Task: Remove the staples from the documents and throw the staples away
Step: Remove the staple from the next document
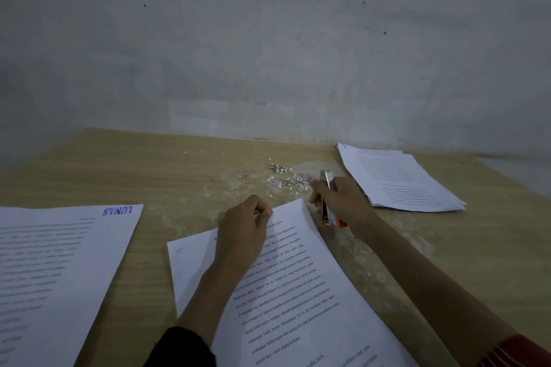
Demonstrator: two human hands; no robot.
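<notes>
Many staple scraps point(283, 177) lie just beyond the right hand point(338, 199) clasping the stapler point(327, 217); left hand point(243, 235) pinches the document point(292, 292).

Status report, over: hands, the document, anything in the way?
Left hand pinches document at its top edge. Right hand grips stapler. Loose staples piled ahead; nothing blocking.

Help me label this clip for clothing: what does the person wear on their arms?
The left arm has a black sleeve, seen only at the bottom edge of the view; the forearm is bare. The right arm has a dark red sleeve with ribbed lines, forearm also bare. No glove, watch or bracelet shows.
</notes>
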